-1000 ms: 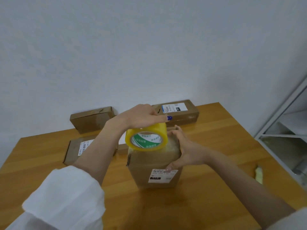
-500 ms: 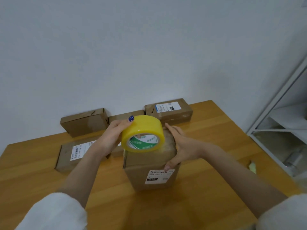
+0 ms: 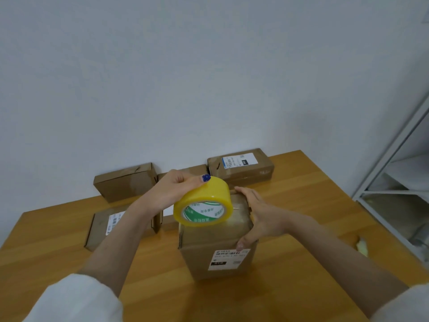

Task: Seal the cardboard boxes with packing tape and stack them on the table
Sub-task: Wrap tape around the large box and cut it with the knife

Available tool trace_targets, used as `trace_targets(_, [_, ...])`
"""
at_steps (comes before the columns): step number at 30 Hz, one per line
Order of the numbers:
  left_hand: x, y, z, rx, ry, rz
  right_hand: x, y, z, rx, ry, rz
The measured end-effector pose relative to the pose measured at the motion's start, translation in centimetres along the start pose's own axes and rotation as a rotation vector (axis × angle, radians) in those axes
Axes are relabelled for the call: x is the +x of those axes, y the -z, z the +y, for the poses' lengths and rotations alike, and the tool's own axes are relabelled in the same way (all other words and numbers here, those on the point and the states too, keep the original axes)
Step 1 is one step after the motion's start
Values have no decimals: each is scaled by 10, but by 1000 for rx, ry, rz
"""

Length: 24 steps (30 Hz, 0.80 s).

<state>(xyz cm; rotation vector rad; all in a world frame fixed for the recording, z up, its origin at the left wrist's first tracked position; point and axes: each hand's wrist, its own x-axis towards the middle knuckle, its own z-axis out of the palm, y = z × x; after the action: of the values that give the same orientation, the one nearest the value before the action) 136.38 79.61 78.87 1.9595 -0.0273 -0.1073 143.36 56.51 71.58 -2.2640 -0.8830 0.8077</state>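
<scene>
My left hand (image 3: 176, 191) grips the yellow tape roll (image 3: 203, 202), fingers curled over its rim, and holds it tilted over the top left edge of the upright box (image 3: 216, 247). My right hand (image 3: 262, 219) presses flat against that box's right side, fingers straight, thumb on its front face beside the label (image 3: 228, 259). The box stands on the table (image 3: 301, 205). Other boxes (image 3: 125, 182) lie behind it.

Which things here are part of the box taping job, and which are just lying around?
For the job: yellow tape roll in the left hand; upright box the right hand steadies; other boxes behind it; wooden table.
Lying about: pale scrap near the table's right edge; white shelf unit.
</scene>
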Motion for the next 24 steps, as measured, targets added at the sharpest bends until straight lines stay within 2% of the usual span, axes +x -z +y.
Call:
trace_targets(11, [1,11,10,154,3,-65,1,0,0,-5,5,-3])
trace_targets(15, [0,24,19,387,4,-30,-2,3,-3,-42,-2,17])
trace_targets(19, [-9,53,6,698,95,31,-4,-2,-1,-39,-8,21])
trace_targets(24, [-20,59,-11,719,171,13,-2,-1,-7,-41,8,17])
